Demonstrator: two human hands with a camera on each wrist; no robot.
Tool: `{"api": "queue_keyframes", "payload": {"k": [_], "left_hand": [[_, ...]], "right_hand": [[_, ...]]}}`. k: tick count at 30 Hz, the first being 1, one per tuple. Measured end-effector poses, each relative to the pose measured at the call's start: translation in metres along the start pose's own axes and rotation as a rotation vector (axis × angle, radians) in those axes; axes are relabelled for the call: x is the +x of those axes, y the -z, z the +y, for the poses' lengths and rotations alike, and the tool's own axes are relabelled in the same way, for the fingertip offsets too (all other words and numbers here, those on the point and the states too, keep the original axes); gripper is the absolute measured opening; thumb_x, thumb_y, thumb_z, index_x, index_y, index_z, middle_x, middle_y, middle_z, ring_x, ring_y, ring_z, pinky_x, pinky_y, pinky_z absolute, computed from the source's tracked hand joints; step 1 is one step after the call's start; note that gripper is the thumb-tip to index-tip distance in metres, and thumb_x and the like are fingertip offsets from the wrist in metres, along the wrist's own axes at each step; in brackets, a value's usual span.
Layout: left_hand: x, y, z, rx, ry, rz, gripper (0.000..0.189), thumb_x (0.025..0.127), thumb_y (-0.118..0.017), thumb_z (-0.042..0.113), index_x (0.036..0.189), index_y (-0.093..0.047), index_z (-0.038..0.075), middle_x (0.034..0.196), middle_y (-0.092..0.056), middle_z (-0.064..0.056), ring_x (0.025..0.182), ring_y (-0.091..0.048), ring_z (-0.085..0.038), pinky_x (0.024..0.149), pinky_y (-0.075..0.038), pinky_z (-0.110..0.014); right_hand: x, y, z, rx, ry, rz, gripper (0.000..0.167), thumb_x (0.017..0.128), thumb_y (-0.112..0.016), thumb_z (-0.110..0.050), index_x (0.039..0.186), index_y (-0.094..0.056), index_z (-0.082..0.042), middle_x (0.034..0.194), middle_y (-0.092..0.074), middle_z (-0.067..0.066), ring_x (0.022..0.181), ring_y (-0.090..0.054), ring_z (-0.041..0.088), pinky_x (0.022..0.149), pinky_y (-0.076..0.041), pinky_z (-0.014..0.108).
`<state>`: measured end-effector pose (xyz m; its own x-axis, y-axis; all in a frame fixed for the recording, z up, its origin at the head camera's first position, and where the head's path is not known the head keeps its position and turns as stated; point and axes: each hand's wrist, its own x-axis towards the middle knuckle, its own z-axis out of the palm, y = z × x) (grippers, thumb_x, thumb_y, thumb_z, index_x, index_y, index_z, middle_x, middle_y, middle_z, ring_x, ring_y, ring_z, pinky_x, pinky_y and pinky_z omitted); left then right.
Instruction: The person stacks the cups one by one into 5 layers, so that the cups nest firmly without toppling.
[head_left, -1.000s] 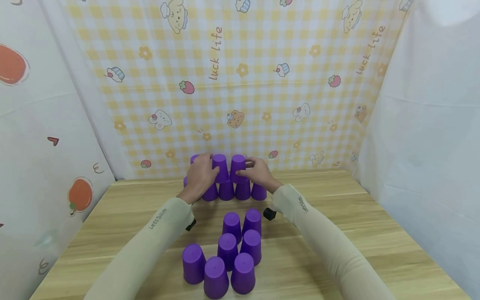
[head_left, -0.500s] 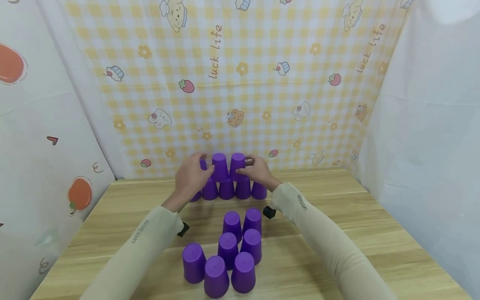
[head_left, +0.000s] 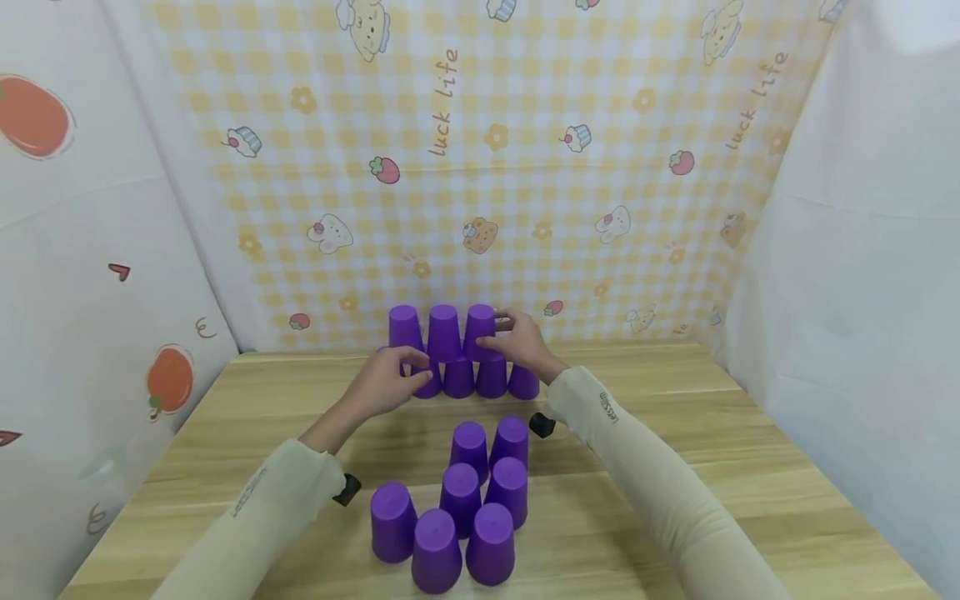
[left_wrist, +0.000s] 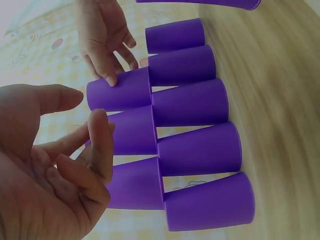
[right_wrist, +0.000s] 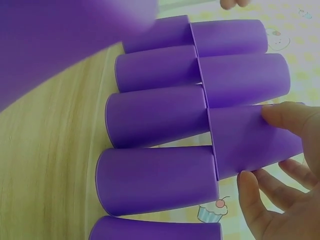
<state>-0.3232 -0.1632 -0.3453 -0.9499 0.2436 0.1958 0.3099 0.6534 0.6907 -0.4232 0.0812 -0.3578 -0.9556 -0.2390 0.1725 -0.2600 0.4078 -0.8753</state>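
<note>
Upside-down purple cups stand in a two-tier wall at the back of the table, a row of several below and three on top. My right hand [head_left: 522, 342] holds the right-hand upper cup [head_left: 480, 327], its thumb in front and fingers at the far side; the right wrist view shows the thumb and fingertips against this cup [right_wrist: 250, 140]. My left hand [head_left: 386, 383] is in front of the wall's left end, below the left upper cup [head_left: 405, 325]. Seen from the left wrist, that hand [left_wrist: 55, 165] has loosely bent fingers with nothing between them. The middle upper cup [head_left: 444, 333] stands untouched.
Nearer me on the wooden table [head_left: 637, 517], several more upside-down purple cups, such as this front cup [head_left: 437, 550], stand in a loose group between my forearms. A yellow checked cloth [head_left: 495, 183] hangs right behind the wall of cups.
My left hand has come away from the upper left cups, moving down and back towards me. The three upper cups now show fully. My right hand has stayed at its cup.
</note>
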Motion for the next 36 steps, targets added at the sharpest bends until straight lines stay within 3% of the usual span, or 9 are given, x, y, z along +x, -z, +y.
{"api": "queue_keyframes", "payload": {"k": [3, 12, 17, 20, 22, 27, 30, 36], "left_hand": [[-0.006, -0.002, -0.003, -0.063, 0.001, -0.031, 0.032, 0.094, -0.066, 0.015, 0.121, -0.066, -0.001, 0.113, -0.068, -0.016, 0.062, -0.065, -0.022, 0.055, -0.055, -0.032], [-0.020, -0.008, -0.017, -0.149, -0.094, -0.119, 0.031, 0.094, -0.064, 0.015, 0.120, -0.065, -0.003, 0.113, -0.068, -0.017, 0.073, -0.065, -0.020, 0.063, -0.058, -0.034], [-0.028, -0.006, -0.024, -0.173, -0.104, -0.180, 0.031, 0.096, -0.065, 0.020, 0.122, -0.066, 0.003, 0.118, -0.067, -0.014, 0.076, -0.066, -0.030, 0.067, -0.058, -0.040], [-0.034, -0.006, -0.029, -0.172, -0.118, -0.228, 0.030, 0.097, -0.065, 0.023, 0.122, -0.067, 0.008, 0.120, -0.067, -0.012, 0.067, -0.061, -0.028, 0.060, -0.055, -0.034], [-0.037, -0.007, -0.033, -0.163, -0.151, -0.263, 0.029, 0.097, -0.065, 0.024, 0.123, -0.067, 0.010, 0.120, -0.066, -0.012, 0.067, -0.060, -0.024, 0.057, -0.051, -0.030], [-0.046, -0.009, -0.041, -0.136, -0.284, -0.374, 0.033, 0.097, -0.065, 0.022, 0.127, -0.064, 0.009, 0.122, -0.067, -0.010, 0.086, -0.063, -0.016, 0.069, -0.051, -0.030], [-0.050, -0.008, -0.043, -0.137, -0.340, -0.423, 0.036, 0.096, -0.066, 0.022, 0.129, -0.063, 0.009, 0.123, -0.066, -0.008, 0.088, -0.063, -0.013, 0.069, -0.052, -0.030], [-0.058, -0.006, -0.044, -0.181, -0.322, -0.475, 0.036, 0.093, -0.068, 0.019, 0.129, -0.063, 0.014, 0.122, -0.067, -0.009, 0.085, -0.064, -0.012, 0.066, -0.051, -0.028]], "right_hand": [[0.001, 0.000, 0.002, 0.004, 0.002, -0.009, 0.063, 0.083, -0.081, -0.019, 0.137, -0.052, -0.004, 0.126, -0.063, 0.021, 0.107, -0.066, 0.036, 0.076, -0.060, 0.041], [-0.005, 0.005, 0.005, 0.010, 0.015, -0.009, 0.063, 0.083, -0.080, -0.017, 0.139, -0.052, -0.007, 0.127, -0.064, 0.020, 0.104, -0.067, 0.034, 0.079, -0.058, 0.051], [-0.010, 0.008, 0.006, -0.002, 0.026, -0.017, 0.061, 0.085, -0.079, -0.018, 0.139, -0.053, -0.007, 0.127, -0.064, 0.017, 0.107, -0.066, 0.034, 0.081, -0.058, 0.044], [-0.015, 0.010, 0.007, -0.019, 0.033, -0.028, 0.060, 0.086, -0.078, -0.018, 0.138, -0.052, -0.004, 0.127, -0.064, 0.019, 0.109, -0.065, 0.036, 0.085, -0.057, 0.041], [-0.017, 0.013, 0.010, -0.028, 0.049, -0.038, 0.060, 0.087, -0.077, -0.018, 0.138, -0.052, -0.001, 0.126, -0.064, 0.020, 0.110, -0.065, 0.036, 0.087, -0.057, 0.043], [-0.026, 0.019, 0.016, -0.006, 0.086, -0.065, 0.058, 0.086, -0.077, -0.015, 0.136, -0.054, 0.001, 0.124, -0.065, 0.023, 0.107, -0.065, 0.040, 0.085, -0.056, 0.050], [-0.033, 0.021, 0.017, 0.008, 0.093, -0.078, 0.055, 0.085, -0.077, -0.012, 0.133, -0.056, 0.003, 0.124, -0.065, 0.024, 0.106, -0.064, 0.041, 0.083, -0.056, 0.051], [-0.045, 0.025, 0.019, -0.011, 0.128, -0.137, 0.051, 0.085, -0.078, -0.014, 0.129, -0.058, 0.004, 0.124, -0.065, 0.023, 0.109, -0.063, 0.041, 0.084, -0.057, 0.043]]}}
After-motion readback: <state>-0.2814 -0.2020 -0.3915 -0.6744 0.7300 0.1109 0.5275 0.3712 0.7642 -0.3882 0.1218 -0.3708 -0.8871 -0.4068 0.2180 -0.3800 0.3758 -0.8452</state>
